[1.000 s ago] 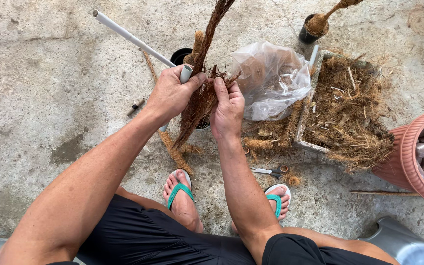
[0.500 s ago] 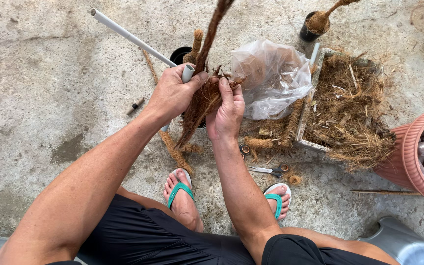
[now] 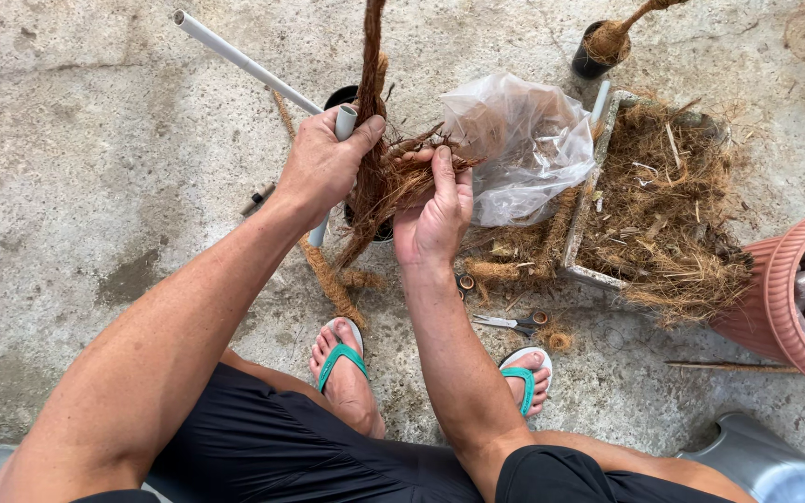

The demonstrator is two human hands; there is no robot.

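Note:
My left hand (image 3: 323, 168) grips a short grey pipe (image 3: 344, 124) together with a thick brown fibre rope (image 3: 370, 65) that rises out of the top of the view. My right hand (image 3: 435, 210) holds a tuft of loose coconut fibre (image 3: 412, 172) against the pipe and rope. A black pot (image 3: 342, 96) sits just behind my hands, mostly hidden. My two feet in teal flip-flops (image 3: 342, 359) rest on the concrete below.
A long white pipe (image 3: 239, 61) lies at the back left. A crumpled clear plastic bag (image 3: 524, 144), a tray heaped with fibre (image 3: 663, 205), scissors (image 3: 505, 323), a pink basket (image 3: 784, 307) of wrapped bundles and another fibre pole in a pot (image 3: 603, 42) surround me.
My hands and the fibre bundle have shifted slightly right and up. My right hand's fingers have closed further round the fibre tuft.

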